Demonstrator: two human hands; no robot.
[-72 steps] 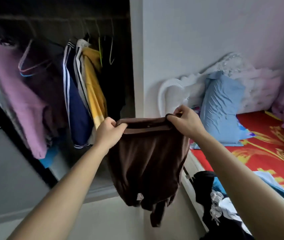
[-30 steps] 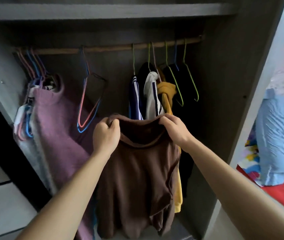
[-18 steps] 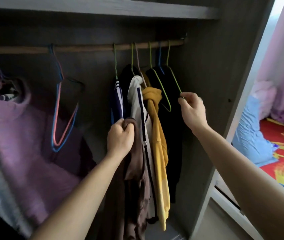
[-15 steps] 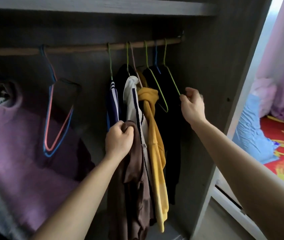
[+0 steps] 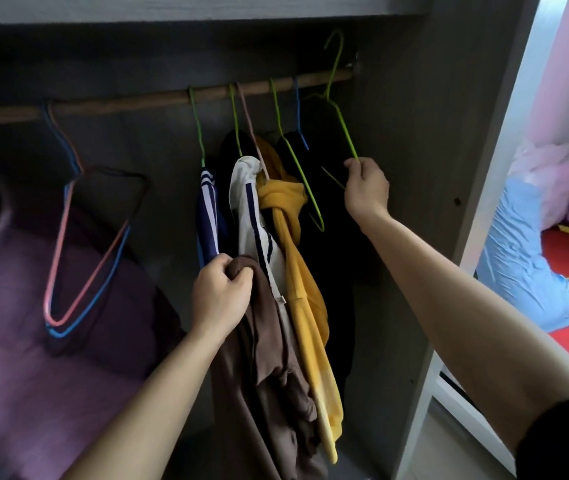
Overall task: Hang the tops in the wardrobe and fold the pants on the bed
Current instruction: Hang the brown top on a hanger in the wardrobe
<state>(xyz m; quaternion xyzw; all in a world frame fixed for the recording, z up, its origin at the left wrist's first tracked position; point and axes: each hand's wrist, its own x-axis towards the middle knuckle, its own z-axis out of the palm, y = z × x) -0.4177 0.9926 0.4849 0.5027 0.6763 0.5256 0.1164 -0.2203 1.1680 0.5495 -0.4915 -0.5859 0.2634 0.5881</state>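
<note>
Now right hand [image 5: 366,190] lifts green hanger [image 5: 340,116] (left hand [image 5: 220,296] bunches brown top [image 5: 269,358]).

Inside the wardrobe [image 5: 414,168], the left hand [image 5: 220,296] grips a bunched brown top [image 5: 269,375] that hangs down in front of the yellow top [image 5: 307,306] and the striped white one [image 5: 255,220]. The right hand [image 5: 366,190] pinches a green wire hanger [image 5: 340,112] by its lower corner, its hook raised above the wooden rail [image 5: 137,102]. Pink and blue empty hangers [image 5: 78,271] dangle to the left.
</note>
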